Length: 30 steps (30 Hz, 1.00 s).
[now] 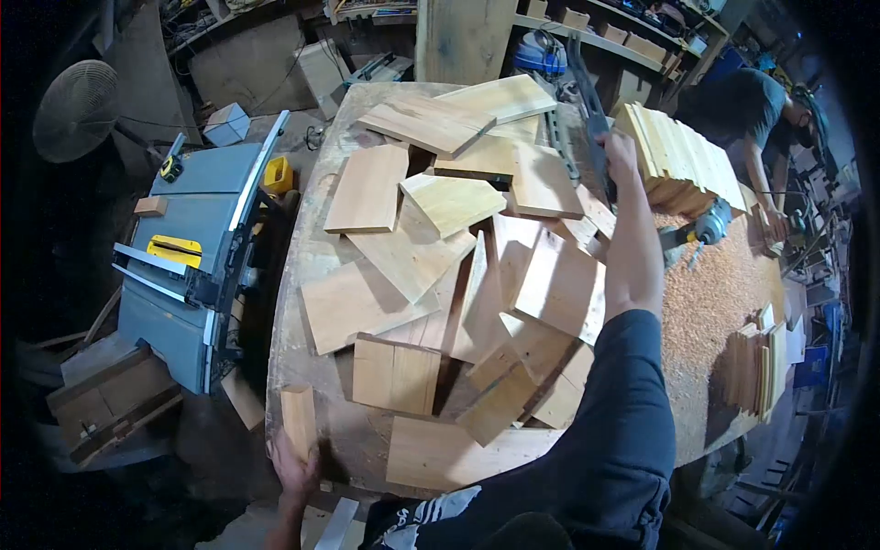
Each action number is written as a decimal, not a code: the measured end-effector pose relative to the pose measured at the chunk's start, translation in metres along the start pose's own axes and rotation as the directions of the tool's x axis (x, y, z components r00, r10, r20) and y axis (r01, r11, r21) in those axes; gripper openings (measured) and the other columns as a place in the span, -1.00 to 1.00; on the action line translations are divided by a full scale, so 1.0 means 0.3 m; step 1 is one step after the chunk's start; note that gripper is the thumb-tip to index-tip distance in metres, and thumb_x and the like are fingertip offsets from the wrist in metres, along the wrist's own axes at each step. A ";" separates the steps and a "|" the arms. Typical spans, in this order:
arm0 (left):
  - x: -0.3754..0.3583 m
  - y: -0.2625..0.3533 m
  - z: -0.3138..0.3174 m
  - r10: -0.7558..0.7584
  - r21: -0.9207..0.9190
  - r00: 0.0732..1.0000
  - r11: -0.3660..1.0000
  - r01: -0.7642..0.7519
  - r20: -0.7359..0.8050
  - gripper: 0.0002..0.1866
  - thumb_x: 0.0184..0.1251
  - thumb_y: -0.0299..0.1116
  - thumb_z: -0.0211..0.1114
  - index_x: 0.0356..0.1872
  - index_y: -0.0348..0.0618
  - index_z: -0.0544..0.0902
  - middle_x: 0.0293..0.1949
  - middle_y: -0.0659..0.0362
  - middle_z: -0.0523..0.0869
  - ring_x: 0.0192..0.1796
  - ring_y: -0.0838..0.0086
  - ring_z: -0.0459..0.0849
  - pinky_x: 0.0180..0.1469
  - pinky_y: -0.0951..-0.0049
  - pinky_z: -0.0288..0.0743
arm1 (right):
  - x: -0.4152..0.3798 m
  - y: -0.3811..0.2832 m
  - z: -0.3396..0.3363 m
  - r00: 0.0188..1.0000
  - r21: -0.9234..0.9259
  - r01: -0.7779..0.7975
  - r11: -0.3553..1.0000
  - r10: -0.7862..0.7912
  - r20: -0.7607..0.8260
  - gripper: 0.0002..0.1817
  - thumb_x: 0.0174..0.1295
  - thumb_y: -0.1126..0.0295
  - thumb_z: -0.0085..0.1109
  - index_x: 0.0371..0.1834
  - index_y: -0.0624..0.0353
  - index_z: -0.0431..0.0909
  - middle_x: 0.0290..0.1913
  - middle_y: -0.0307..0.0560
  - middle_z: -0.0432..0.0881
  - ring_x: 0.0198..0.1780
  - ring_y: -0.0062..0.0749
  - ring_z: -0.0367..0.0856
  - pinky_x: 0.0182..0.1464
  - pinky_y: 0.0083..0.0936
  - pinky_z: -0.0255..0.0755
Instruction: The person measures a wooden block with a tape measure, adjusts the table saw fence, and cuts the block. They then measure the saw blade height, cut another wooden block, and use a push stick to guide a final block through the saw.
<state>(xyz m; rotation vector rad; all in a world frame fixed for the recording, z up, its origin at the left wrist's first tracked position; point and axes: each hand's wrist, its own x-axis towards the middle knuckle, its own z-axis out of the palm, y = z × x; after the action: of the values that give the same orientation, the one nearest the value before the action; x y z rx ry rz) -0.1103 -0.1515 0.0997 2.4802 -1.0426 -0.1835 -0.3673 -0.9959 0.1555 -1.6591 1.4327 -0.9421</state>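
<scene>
My left hand (291, 466) is closed around a small wooden block (298, 420) at the near left corner of the workbench (316, 275). At the far side my right hand (620, 154) is closed on a long, dark, bar-like tool (589, 87); its exact kind is not clear. Between my hands lies a loose heap of cut boards (440, 215), overlapping at many angles. One wide board (449, 454) rests flat along the near edge, partly behind my right sleeve.
A table saw (188, 257) with a yellow insert stands to the left. Wood shavings (697, 302), a cordless drill (706, 227) and stacked boards (678, 160) are on the right, with a smaller stack (756, 367) nearer. Another person (752, 110) works at the far right.
</scene>
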 end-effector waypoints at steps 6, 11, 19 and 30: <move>0.011 0.048 -0.026 -0.026 0.016 0.998 1.000 0.027 -0.049 -0.30 0.10 -0.27 0.48 0.25 -0.36 0.42 0.07 -0.28 0.55 0.14 -0.29 0.47 0.23 -0.18 0.32 | -0.399 -0.400 0.078 0.903 0.862 -0.157 0.483 -0.284 0.324 -0.80 0.26 0.57 0.17 -0.06 0.26 0.62 -0.16 -0.07 0.73 -0.11 -0.39 0.71 -0.01 -0.45 0.60; 0.015 0.091 -0.069 0.005 -0.094 0.994 0.995 -0.015 -0.109 -0.42 0.09 -0.28 0.48 0.14 -0.29 0.53 -0.01 -0.22 0.61 0.11 -0.19 0.51 0.16 -0.12 0.36 | -0.824 -0.703 0.163 0.832 0.885 -0.094 0.456 -0.452 0.321 -0.65 0.20 0.68 0.26 0.05 0.22 0.54 -0.09 0.00 0.73 -0.04 -0.28 0.73 0.08 -0.30 0.64; -0.245 -0.261 -0.299 -0.025 -0.754 0.994 0.654 -0.061 -0.103 -0.35 0.28 -0.24 0.40 0.32 -0.33 0.41 0.14 -0.16 0.62 0.21 0.08 0.61 0.27 0.21 0.47 | -1.753 -1.000 0.391 0.728 0.892 -0.059 0.449 -0.592 0.346 -0.66 0.40 0.28 0.24 0.13 0.19 0.48 0.09 0.06 0.65 0.16 -0.20 0.62 0.26 -0.28 0.48; -0.806 -1.201 -0.764 -0.449 -0.835 0.880 -0.535 -0.128 0.153 -0.29 0.40 -0.11 0.22 0.45 -0.32 0.28 0.20 -0.08 0.61 0.03 0.23 0.68 -0.01 0.19 0.72 | -3.185 -1.085 1.333 0.112 0.441 0.514 0.736 -0.567 0.816 -0.62 0.52 0.14 0.12 0.21 0.16 0.60 0.00 0.08 0.58 0.07 -0.09 0.58 0.11 -0.26 0.49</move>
<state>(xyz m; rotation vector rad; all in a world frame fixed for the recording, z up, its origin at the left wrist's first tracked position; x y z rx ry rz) 0.0173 0.3211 0.1324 0.6045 0.1711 -0.4972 0.0312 0.0131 0.2009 -2.1578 -0.0823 -0.1454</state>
